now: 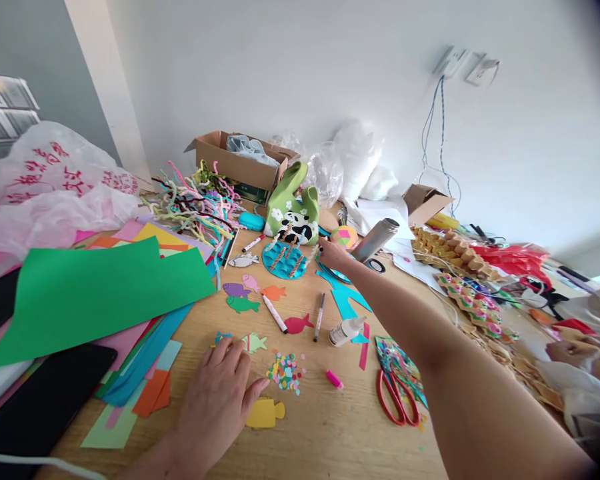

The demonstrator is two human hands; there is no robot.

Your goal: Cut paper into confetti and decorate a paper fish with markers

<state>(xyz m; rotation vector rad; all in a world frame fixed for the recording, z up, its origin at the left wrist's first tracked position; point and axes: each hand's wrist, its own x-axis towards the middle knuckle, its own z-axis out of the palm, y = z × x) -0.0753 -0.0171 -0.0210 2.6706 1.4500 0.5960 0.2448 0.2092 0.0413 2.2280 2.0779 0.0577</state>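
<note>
Pale-green fish (256, 343) is lying at the fingertips of the left hand (217, 393), which is resting with thumb spread; the right hand (336, 258), its grip unclear, is hovering beside a blue bumpy disc (274, 259); a green panda bag (291, 207) is standing behind.

Matt paper is seen in the fish (255, 343) at the left hand (221, 388), satin metal in the flask (374, 243) beside the right hand (337, 258).

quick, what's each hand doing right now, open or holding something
Left hand: open, palm down, at the light green fish.
Right hand: reached out beside the blue craft piece; whether it holds anything cannot be told.
</note>
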